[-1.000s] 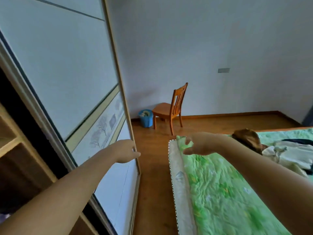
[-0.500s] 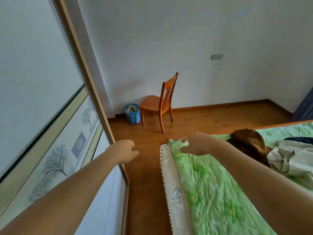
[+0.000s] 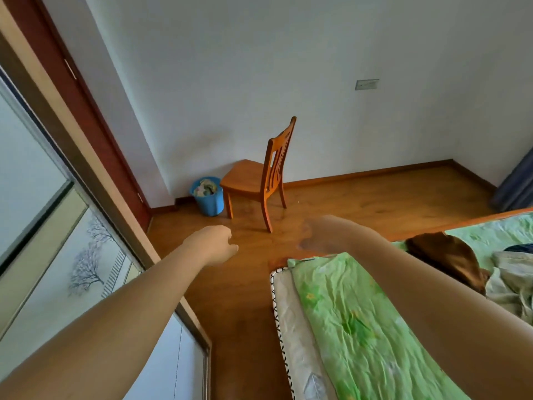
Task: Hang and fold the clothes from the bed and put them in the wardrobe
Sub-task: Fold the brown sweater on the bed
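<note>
Between wardrobe (image 3: pixel 86 269) and bed (image 3: pixel 360 327), your left hand (image 3: pixel 213 243) hangs loosely curled and empty, your right hand (image 3: pixel 317 235) is too blurred to read its fingers, and the clothes (image 3: pixel 450 255) lie heaped on the bed, none folded or hung, so most work apparently remains.

Your open lane is the wood floor (image 3: pixel 239 307) running up mid-frame, between the wardrobe door (image 3: pixel 86 269) at left and the bed (image 3: pixel 360 327) at lower right. The door frame edge sits close under your left forearm. The chair (image 3: pixel 259 180) and blue bin (image 3: pixel 209 196) fill the far corner at center. Floor right of the chair is open to the wall. On the bed, a brown garment (image 3: pixel 450 255) and a pale garment (image 3: pixel 513 281) are piled at the right edge, just beyond your right forearm.
</note>
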`<state>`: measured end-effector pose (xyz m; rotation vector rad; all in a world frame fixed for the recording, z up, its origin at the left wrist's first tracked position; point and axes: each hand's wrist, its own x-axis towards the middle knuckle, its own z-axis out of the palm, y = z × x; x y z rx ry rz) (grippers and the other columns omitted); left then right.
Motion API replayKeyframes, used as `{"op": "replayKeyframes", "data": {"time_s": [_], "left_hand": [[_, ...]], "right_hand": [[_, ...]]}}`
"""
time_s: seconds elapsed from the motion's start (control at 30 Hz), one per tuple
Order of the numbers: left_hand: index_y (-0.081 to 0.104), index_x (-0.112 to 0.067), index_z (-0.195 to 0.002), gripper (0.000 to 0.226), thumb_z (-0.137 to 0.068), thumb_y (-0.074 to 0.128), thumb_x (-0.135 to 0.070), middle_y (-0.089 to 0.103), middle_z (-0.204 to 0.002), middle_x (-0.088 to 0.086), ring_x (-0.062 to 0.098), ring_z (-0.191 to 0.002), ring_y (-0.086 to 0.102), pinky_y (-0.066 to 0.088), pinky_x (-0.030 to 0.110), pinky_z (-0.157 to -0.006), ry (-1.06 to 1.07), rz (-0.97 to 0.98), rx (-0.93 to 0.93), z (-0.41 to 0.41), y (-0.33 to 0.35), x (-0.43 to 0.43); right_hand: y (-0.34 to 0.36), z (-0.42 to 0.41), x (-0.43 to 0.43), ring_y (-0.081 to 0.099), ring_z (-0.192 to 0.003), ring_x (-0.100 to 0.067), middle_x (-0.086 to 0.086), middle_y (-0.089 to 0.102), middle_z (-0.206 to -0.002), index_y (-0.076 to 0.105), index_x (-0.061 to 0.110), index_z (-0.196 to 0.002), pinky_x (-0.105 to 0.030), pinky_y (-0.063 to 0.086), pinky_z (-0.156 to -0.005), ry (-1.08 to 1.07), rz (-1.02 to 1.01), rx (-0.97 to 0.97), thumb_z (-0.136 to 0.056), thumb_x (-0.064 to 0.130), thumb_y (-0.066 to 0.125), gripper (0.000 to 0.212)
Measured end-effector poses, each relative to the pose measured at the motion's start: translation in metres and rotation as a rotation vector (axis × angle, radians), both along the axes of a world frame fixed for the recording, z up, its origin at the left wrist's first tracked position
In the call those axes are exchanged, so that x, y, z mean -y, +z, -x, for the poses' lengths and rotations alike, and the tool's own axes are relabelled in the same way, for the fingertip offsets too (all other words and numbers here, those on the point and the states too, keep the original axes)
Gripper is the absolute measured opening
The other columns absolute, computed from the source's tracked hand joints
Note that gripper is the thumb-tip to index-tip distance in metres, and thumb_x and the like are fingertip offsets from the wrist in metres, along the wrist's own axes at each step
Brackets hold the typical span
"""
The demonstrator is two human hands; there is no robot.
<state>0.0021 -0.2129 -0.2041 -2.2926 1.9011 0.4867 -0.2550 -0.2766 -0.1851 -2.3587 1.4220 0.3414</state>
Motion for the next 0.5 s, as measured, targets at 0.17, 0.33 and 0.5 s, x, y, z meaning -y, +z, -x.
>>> {"op": "replayKeyframes", "data": {"time_s": [0.17,0.33,0.5], "left_hand": [[0.048,-0.026,-0.145,0.050,-0.098,0.055,-0.044,0.054,-0.143,0.001,0.021,-0.125,0.055,0.051,0.037,-0.096,-0.056,-0.026,-0.009,-0.018,-0.009,0.090],[0.053,-0.029,-0.140,0.046,-0.096,0.056,-0.044,0.057,-0.138,0.000,0.020,-0.119,0.058,0.053,0.041,-0.094,-0.139,-0.074,0.010,-0.024,-0.021,0.184],[0.052,-0.030,-0.141,0.047,-0.097,0.054,-0.045,0.055,-0.141,0.003,0.025,-0.126,0.055,0.050,0.040,-0.095,-0.214,-0.127,0.038,-0.027,-0.042,0.286]], "right_hand": [[-0.011,-0.021,0.073,0.058,-0.101,-0.022,-0.003,0.062,-0.125,0.048,0.024,-0.143,-0.030,0.043,-0.073,-0.137,0.007,0.056,-0.095,0.047,0.060,0.055],[-0.032,-0.027,0.146,0.057,-0.094,-0.019,0.000,0.064,-0.122,0.053,0.026,-0.138,-0.032,0.047,-0.073,-0.233,0.018,0.069,-0.094,0.054,0.059,0.053],[-0.058,-0.031,0.232,0.059,-0.115,-0.025,-0.001,0.062,-0.133,0.051,0.028,-0.140,-0.035,0.046,-0.080,-0.293,-0.004,0.055,-0.093,0.058,0.058,0.057]]}}
